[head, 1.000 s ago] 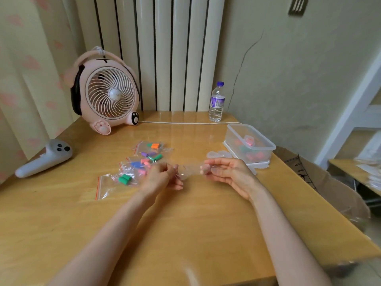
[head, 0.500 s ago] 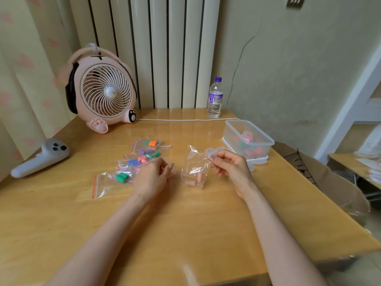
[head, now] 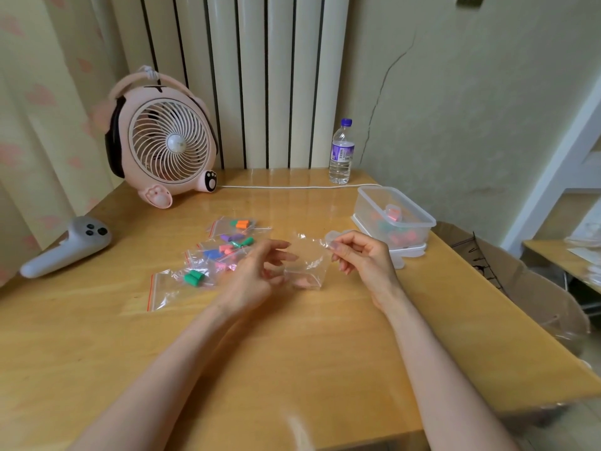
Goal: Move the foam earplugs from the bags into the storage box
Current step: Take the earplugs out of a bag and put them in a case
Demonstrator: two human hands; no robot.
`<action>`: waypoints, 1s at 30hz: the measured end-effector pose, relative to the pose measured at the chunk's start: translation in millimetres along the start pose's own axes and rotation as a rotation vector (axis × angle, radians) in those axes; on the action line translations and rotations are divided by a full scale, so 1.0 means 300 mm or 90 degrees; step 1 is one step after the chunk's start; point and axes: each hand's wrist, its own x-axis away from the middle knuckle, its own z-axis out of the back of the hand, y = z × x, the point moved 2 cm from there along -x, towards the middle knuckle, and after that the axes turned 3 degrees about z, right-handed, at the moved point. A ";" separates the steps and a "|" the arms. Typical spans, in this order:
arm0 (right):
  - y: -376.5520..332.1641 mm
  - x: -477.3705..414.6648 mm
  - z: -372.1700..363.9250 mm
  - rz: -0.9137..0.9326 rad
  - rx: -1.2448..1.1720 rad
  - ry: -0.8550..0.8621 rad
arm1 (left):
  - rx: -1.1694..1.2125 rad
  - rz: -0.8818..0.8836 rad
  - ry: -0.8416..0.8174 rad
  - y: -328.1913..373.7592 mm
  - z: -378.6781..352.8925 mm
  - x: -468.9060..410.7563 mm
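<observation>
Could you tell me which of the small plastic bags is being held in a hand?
The clear bag pinched at its top by the right hand; the other bags lie flat on the table, further left.

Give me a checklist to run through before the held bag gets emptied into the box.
1. Grip on the bag: right hand pinches the clear bag by its top corner. Ok.
2. Contents present: pink earplugs lie at the bag's bottom. Ok.
3. Bag mouth open: the clear film hides the seal. Cannot tell.
4. Left hand free to help: fingers relaxed beside the bag, gripping nothing. Ok.
5. Storage box ready: top open, earplugs already inside. Ok.
6. Bag above the box: it hangs over the table, short of the box. Not ok.
</observation>
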 end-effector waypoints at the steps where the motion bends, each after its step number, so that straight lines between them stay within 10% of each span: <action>1: -0.002 0.002 -0.004 0.003 -0.003 -0.005 | 0.002 0.008 -0.010 -0.001 -0.005 0.000; 8: 0.011 -0.004 0.000 -0.006 -0.014 0.065 | 0.061 0.029 0.107 0.007 0.004 0.005; 12: 0.057 -0.014 0.030 0.041 0.425 0.215 | 0.255 0.104 0.261 0.010 0.039 0.002; 21: 0.129 -0.027 0.028 -0.012 0.768 0.008 | -0.288 0.145 0.430 -0.062 0.071 -0.001; 30: 0.126 -0.030 -0.014 0.123 0.616 0.079 | -0.181 -0.113 0.246 -0.010 0.033 -0.004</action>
